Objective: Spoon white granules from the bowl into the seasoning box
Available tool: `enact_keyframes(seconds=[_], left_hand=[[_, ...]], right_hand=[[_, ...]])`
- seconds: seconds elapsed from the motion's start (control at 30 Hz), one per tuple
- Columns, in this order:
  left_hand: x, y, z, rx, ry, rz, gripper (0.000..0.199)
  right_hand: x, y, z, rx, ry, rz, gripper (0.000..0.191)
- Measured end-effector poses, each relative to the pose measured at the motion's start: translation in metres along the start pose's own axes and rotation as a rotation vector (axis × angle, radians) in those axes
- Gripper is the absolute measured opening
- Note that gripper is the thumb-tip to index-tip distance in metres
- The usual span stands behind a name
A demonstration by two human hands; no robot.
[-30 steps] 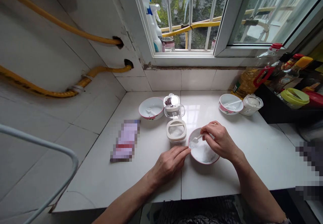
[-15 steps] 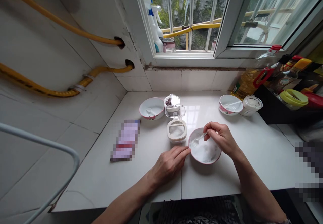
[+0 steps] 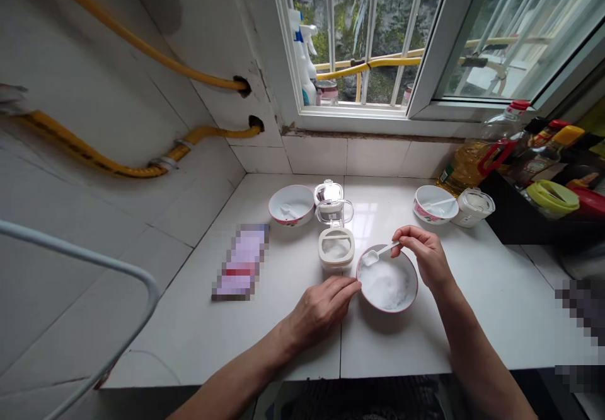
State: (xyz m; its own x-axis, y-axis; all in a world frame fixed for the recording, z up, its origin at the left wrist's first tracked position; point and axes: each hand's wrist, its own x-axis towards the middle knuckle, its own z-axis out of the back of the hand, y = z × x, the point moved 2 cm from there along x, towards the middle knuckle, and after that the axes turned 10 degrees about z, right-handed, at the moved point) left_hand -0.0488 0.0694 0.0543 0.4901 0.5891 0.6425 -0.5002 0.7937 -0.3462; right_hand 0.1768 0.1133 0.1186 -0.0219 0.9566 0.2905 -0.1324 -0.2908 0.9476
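My right hand (image 3: 423, 253) pinches the handle of a small white plastic spoon (image 3: 370, 258). The spoon's head is over the upper left of a pink-rimmed bowl (image 3: 413, 296), which contains a white granular substance (image 3: 385, 281). At the bowl's left rim, my left hand (image 3: 324, 303) grips the edge with its fingertips; its thumb is mostly hidden. Just above that hand stands a clear jar (image 3: 336, 250) with a cream rim, its hinged lid (image 3: 334, 212) flipped back and white contents inside.
Behind is a second jar (image 3: 329, 193), beside a bowl (image 3: 292, 218) with a white spoon inside. A floral bowl (image 3: 435, 209) and a lidded jar (image 3: 474, 207) stand at the right, near an oil bottle (image 3: 466, 161). A blurred purple packet (image 3: 243, 259) lies left.
The spoon's head has risen slightly toward the bowl's upper-left rim, and my right hand has shifted a little right. My left hand stays at the rim. The whole view has shifted slightly.
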Motion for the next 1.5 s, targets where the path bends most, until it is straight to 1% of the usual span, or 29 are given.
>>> enact_keyframes(seconds=[0.07, 0.13, 0.17, 0.2, 0.3, 0.33, 0.37, 0.4, 0.43, 0.5, 0.57, 0.63, 0.7, 0.87, 0.97, 1.0, 1.07, 1.2, 1.4, 1.5], left_hand=[[0.000, 0.000, 0.000, 0.002, -0.008, -0.008, 0.031], [0.001, -0.001, 0.000, 0.008, -0.019, -0.014, 0.030], [0.001, -0.001, 0.000, 0.013, -0.024, -0.015, 0.029], [0.002, -0.001, 0.000, 0.019, -0.025, -0.015, 0.029], [0.002, -0.002, 0.000, 0.026, -0.014, -0.009, 0.029], [0.002, -0.002, 0.001, 0.024, -0.009, -0.008, 0.029], [0.003, -0.002, 0.001, 0.022, -0.006, -0.008, 0.029], [0.003, -0.002, 0.001, 0.021, -0.004, -0.010, 0.029], [0.003, -0.002, 0.001, 0.019, -0.005, -0.011, 0.029], [0.002, -0.002, 0.002, 0.013, -0.004, -0.008, 0.029], [0.002, -0.001, 0.002, 0.004, 0.003, 0.000, 0.030], [0.001, -0.001, 0.002, -0.001, 0.012, 0.010, 0.032], [0.000, -0.001, 0.002, 0.001, 0.021, 0.015, 0.033], [-0.002, 0.001, 0.000, -0.011, 0.029, 0.018, 0.031], [-0.003, 0.002, -0.001, -0.010, 0.037, 0.026, 0.033], [-0.003, 0.002, -0.001, -0.009, 0.042, 0.027, 0.034], [-0.003, 0.002, -0.001, -0.008, 0.046, 0.029, 0.034], [-0.002, 0.001, 0.001, -0.008, 0.037, 0.022, 0.035], [-0.001, 0.001, 0.001, -0.015, 0.035, 0.018, 0.033], [-0.001, 0.001, 0.000, -0.016, 0.028, 0.015, 0.032]], right_hand=[[-0.003, 0.003, -0.007, -0.016, -0.040, 0.085, 0.012], [-0.008, 0.006, -0.016, -0.085, -0.054, 0.212, 0.011], [-0.009, 0.007, -0.021, -0.159, -0.030, 0.295, 0.010], [-0.011, 0.009, -0.026, -0.251, 0.022, 0.401, 0.011], [-0.014, 0.013, -0.038, -0.507, 0.217, 0.708, 0.021], [-0.014, 0.015, -0.039, -0.549, 0.249, 0.771, 0.024], [-0.014, 0.016, -0.037, -0.562, 0.246, 0.805, 0.025], [-0.014, 0.018, -0.035, -0.553, 0.214, 0.815, 0.026], [-0.015, 0.020, -0.030, -0.532, 0.162, 0.808, 0.026], [-0.015, 0.023, -0.020, -0.489, 0.053, 0.744, 0.021], [-0.015, 0.023, -0.012, -0.476, 0.008, 0.636, 0.018], [-0.015, 0.021, -0.006, -0.493, 0.024, 0.529, 0.018], [-0.014, 0.018, -0.004, -0.525, 0.074, 0.473, 0.019], [-0.013, 0.011, -0.013, -0.628, 0.233, 0.449, 0.020], [-0.014, 0.008, -0.020, -0.636, 0.336, 0.418, 0.022], [-0.015, 0.008, -0.021, -0.625, 0.352, 0.403, 0.023], [-0.014, 0.008, -0.021, -0.598, 0.346, 0.363, 0.024], [-0.012, 0.009, -0.015, -0.516, 0.268, 0.249, 0.023], [-0.008, 0.005, -0.011, -0.251, 0.193, 0.006, 0.017], [-0.006, 0.002, -0.009, -0.130, 0.150, -0.078, 0.015]])
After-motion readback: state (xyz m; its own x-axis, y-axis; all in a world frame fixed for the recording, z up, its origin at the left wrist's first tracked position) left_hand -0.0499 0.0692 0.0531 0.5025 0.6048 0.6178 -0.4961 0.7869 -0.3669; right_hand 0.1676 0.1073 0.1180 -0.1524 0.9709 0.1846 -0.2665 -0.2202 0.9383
